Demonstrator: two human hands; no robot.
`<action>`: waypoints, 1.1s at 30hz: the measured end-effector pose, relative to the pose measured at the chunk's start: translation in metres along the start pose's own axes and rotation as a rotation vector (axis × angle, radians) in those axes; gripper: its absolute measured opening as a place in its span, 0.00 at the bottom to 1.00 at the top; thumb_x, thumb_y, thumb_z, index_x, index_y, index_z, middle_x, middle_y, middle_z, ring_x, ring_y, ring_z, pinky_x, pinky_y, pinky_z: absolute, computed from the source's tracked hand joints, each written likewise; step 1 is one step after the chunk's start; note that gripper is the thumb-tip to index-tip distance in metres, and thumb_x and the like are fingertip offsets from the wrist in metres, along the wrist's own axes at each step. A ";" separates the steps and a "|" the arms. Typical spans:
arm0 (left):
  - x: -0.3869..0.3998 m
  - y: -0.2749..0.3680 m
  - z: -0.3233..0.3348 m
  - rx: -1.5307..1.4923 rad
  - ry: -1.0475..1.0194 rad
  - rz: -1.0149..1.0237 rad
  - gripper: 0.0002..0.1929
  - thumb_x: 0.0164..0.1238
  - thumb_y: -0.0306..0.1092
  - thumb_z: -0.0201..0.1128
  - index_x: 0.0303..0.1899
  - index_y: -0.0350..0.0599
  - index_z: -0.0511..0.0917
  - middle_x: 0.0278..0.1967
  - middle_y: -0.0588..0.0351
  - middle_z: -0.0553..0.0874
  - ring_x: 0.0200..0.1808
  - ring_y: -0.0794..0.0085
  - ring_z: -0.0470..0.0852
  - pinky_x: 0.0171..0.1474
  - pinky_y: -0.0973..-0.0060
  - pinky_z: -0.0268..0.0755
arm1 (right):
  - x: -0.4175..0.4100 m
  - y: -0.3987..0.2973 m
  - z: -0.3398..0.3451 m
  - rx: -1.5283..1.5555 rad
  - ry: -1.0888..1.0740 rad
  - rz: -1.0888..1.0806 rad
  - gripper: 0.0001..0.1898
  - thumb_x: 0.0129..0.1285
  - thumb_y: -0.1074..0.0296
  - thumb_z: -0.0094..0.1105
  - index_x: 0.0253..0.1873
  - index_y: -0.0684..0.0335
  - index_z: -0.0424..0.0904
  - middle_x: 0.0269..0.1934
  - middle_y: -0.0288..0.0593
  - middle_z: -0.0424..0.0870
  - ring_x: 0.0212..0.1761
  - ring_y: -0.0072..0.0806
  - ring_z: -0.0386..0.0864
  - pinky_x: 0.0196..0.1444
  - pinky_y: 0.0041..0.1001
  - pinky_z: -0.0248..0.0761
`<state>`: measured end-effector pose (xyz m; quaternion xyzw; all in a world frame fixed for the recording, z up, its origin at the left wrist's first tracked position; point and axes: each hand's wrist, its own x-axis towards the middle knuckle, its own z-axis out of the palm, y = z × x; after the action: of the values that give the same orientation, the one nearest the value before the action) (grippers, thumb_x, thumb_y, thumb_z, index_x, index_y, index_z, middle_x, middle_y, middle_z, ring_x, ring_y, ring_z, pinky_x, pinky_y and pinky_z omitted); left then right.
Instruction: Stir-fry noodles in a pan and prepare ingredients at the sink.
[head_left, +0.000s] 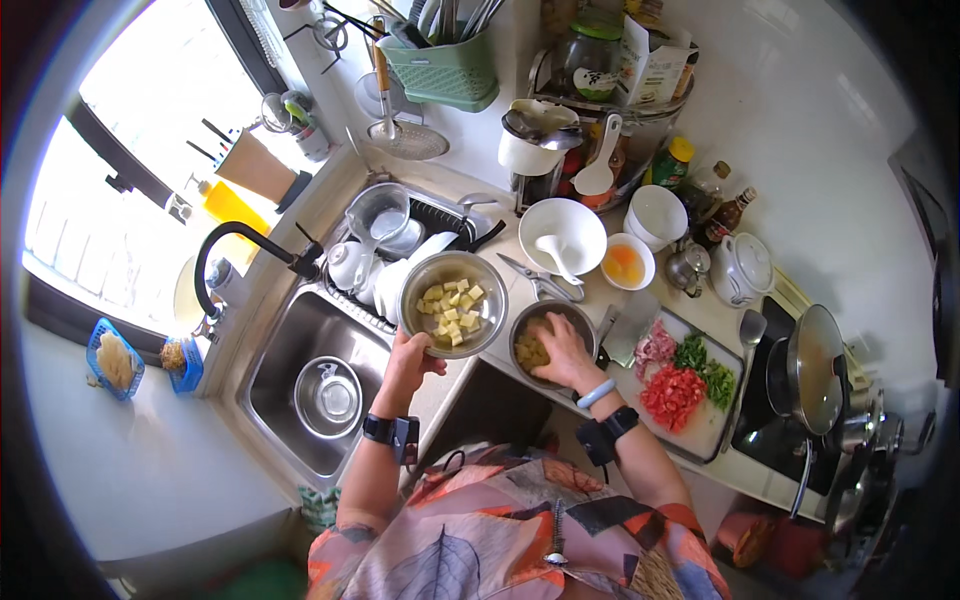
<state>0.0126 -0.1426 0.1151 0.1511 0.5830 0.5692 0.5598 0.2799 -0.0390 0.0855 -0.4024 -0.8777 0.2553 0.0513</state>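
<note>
My left hand (412, 366) grips the near rim of a stainless steel bowl (491, 300) and holds it up in front of the dish rack. Pale yellow cubes (452, 309), perhaps potato or tofu, lie in its bottom. My right hand (562, 351) reaches into a second metal bowl (551, 310) at the counter's front edge. Its fingers are down among yellowish pieces (529, 346), and whether they grasp any is hidden. Kitchen scissors (544, 279) lie between the two bowls, a little behind. To the right, a tray (716, 352) carries chopped red pieces (673, 399), chopped greens (703, 364) and pink minced meat (654, 349).
A steel sink (274, 390) with a metal basin (328, 396) is at left, beneath a black faucet (247, 231). Behind stand a white bowl (540, 225) with a spoon and a small bowl of egg (626, 262). A cleaver (630, 330) touches the tray. A lidded pan (817, 367) sits on the cooktop.
</note>
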 end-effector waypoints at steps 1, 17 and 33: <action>-0.001 0.001 -0.001 -0.003 -0.003 -0.004 0.26 0.56 0.23 0.47 0.60 0.40 0.60 0.28 0.47 0.79 0.14 0.67 0.78 0.15 0.71 0.77 | 0.001 0.000 0.005 0.001 0.004 0.002 0.37 0.41 0.60 0.73 0.62 0.51 0.70 0.68 0.55 0.55 0.71 0.54 0.52 0.68 0.50 0.55; -0.001 -0.019 -0.002 -0.002 -0.025 -0.032 0.17 0.57 0.24 0.49 0.51 0.36 0.66 0.26 0.47 0.79 0.13 0.66 0.78 0.14 0.70 0.75 | 0.022 0.021 0.033 0.036 -0.043 0.069 0.15 0.63 0.68 0.53 0.54 0.60 0.72 0.49 0.63 0.73 0.52 0.56 0.74 0.51 0.45 0.69; -0.003 -0.011 0.032 0.067 -0.119 0.002 0.24 0.57 0.23 0.49 0.58 0.41 0.60 0.26 0.49 0.80 0.15 0.67 0.79 0.14 0.72 0.76 | 0.016 0.027 0.005 0.318 0.286 -0.052 0.13 0.49 0.78 0.58 0.42 0.62 0.77 0.42 0.56 0.72 0.48 0.51 0.73 0.51 0.38 0.71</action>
<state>0.0453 -0.1324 0.1159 0.2038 0.5671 0.5400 0.5877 0.2861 -0.0144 0.0661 -0.3984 -0.8203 0.3294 0.2446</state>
